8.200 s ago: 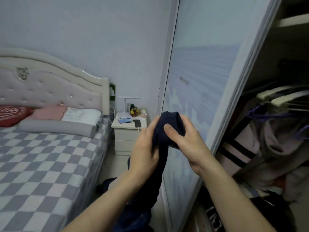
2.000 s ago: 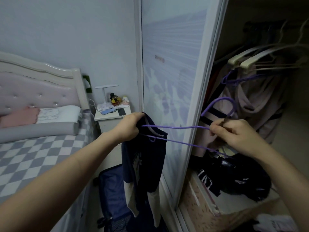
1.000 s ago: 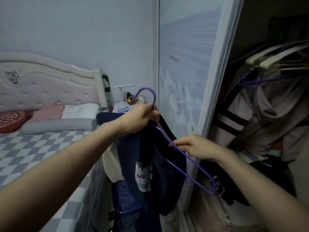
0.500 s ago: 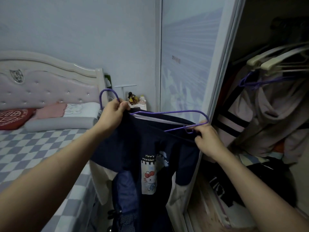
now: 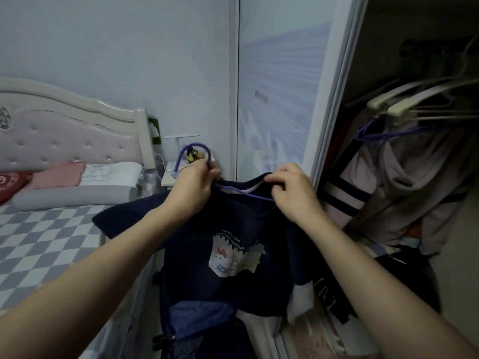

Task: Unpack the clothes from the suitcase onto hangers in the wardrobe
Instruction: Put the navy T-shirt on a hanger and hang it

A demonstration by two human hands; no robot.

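A navy sweatshirt [image 5: 233, 278] with a cartoon patch on its chest hangs in front of me on a purple wire hanger [image 5: 193, 149]. My left hand [image 5: 193, 185] grips the hanger just below its hook, together with the left side of the collar. My right hand [image 5: 293, 190] pinches the collar's right side over the hanger's purple arm. Below, the open blue suitcase [image 5: 197, 317] stands on the floor. The wardrobe [image 5: 414, 60] is open at the right, with clothes on hangers.
The sliding wardrobe door [image 5: 280, 86] stands straight ahead. Pale garments [image 5: 404, 182] hang from cream and purple hangers inside, above dark clothes on a shelf. A bed [image 5: 46, 229] with a checked cover fills the left, with a white nightstand [image 5: 171, 174] by its headboard.
The hanger has gone inside the sweatshirt's neck. My right hand moved from the hanger's outer end inward to the collar, and my left hand shifted right. The sweatshirt now hangs spread, facing me.
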